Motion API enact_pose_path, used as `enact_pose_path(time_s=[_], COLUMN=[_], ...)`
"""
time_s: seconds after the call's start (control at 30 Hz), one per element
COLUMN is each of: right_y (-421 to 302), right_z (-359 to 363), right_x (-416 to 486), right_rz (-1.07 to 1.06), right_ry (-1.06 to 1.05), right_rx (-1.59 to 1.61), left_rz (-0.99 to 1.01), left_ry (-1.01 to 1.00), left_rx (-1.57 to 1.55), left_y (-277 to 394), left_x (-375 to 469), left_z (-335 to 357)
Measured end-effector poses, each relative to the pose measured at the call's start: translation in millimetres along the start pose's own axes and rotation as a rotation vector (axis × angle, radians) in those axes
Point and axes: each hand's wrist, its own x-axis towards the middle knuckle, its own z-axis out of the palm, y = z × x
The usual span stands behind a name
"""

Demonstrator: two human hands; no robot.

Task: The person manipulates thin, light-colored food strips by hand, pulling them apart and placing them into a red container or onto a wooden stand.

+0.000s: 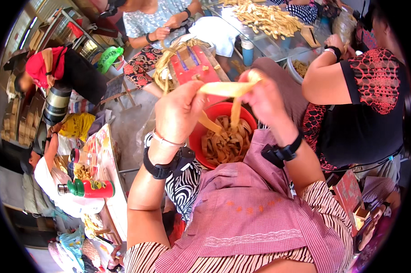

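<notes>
A flat, yellowish-tan strip [226, 89] is stretched between my two raised hands. My left hand [181, 109] pinches one end of the stretch between thumb and fingers. Its other end is gripped by my right hand [263, 95], which is blurred, with part of the strip looped over the fingers. From both hands, lengths of strip hang down into a red plastic basin [196, 143], where a heap of browner coiled strips [226, 146] lies. The strip's material cannot be told.
Beyond the basin stands a red-topped board [195, 73] with yellowish strips draped beside it. A co-worker [359, 112] sits close on the right, another [154, 27] opposite. A glass table [277, 51] holds a pile of folded pieces. A red bottle [98, 188] lies on a table at left.
</notes>
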Motion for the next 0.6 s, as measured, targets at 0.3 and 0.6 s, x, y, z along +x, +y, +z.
enact_pose_path(time_s=[0.3, 0.6], right_y=[-102.7, -21.1], right_z=[75.8, 96.6], right_x=[-14.8, -19.3], right_rz=[-0.346, -0.005], right_ry=[-0.316, -0.321], right_rx=[0.273, 0.063], left_rz=[-0.101, -0.133], left_ry=[-0.403, -0.576], left_rx=[0.067, -1.032], left_y=[-141.9, -104.2], left_x=[-112.8, -114.6], left_z=[76.3, 71.0])
